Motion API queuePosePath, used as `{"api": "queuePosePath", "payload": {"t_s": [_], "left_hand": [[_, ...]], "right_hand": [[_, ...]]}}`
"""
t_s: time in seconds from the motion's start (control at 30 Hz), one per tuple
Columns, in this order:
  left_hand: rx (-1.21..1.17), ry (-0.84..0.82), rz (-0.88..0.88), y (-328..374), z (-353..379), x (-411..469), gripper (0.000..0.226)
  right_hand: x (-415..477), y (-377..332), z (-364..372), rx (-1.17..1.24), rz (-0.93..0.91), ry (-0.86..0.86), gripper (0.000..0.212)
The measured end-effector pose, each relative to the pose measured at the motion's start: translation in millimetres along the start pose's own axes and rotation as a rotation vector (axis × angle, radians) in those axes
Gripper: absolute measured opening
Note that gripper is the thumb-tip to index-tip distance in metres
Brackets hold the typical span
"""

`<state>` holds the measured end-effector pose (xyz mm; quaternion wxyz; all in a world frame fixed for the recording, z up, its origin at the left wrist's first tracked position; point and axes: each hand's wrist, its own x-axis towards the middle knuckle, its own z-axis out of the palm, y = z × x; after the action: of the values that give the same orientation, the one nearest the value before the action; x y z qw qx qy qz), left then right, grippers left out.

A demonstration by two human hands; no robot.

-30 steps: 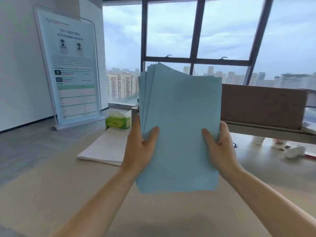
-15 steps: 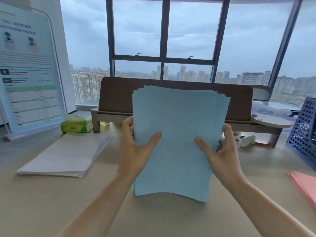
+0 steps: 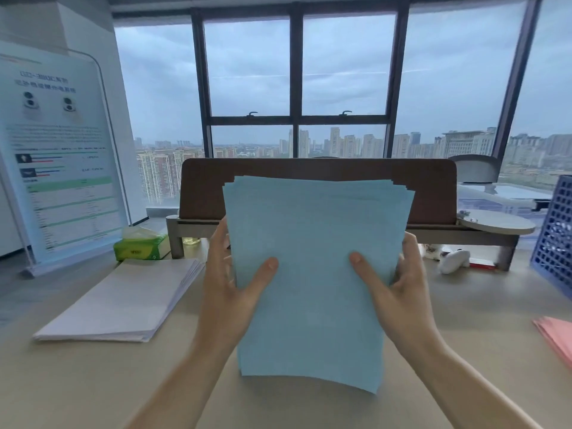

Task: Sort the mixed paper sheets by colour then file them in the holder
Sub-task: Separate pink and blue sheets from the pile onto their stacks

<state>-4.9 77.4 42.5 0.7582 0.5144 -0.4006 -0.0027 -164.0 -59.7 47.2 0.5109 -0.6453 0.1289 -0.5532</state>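
A stack of blue sheets [image 3: 312, 289] stands upright in front of me, its lower edge near the desk. My left hand [image 3: 230, 283] grips its left edge, thumb across the front. My right hand [image 3: 399, 289] grips the right edge the same way. A white pile of sheets [image 3: 123, 301] lies flat on the desk to the left. Pink sheets [image 3: 557, 335] lie at the right edge. The blue mesh holder [image 3: 554, 239] stands at the far right, partly cut off.
A brown-backed desk shelf [image 3: 433, 187] runs behind the blue stack. A green tissue pack [image 3: 140, 247] sits at the left, near a standing poster [image 3: 58, 156]. A white object [image 3: 453, 260] lies under the shelf at the right. Windows fill the back.
The view has swung right and centred on the desk. The blue stack has come lower, squared up between both hands, and the holder and pink sheets have come into view.
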Motion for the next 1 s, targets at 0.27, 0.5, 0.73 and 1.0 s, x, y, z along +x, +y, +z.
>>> {"api": "queuePosePath", "payload": {"t_s": [0.27,0.5,0.73,1.0], "left_hand": [[-0.126,-0.051,-0.182,-5,-7,-12,0.038],[-0.099,-0.016,-0.121,9,1,7,0.027],[0.103,-0.105,-0.119,4,-6,16,0.056],[1.021,-0.303,0.599,78,14,79,0.111]], "right_hand": [[-13,7,1,0.025,0.022,0.0,0.031],[10,-10,8,-0.046,-0.048,0.008,0.02],[-1,-3,-1,0.001,0.099,-0.017,0.028],[2,5,-8,-0.193,0.05,-0.105,0.038]]}}
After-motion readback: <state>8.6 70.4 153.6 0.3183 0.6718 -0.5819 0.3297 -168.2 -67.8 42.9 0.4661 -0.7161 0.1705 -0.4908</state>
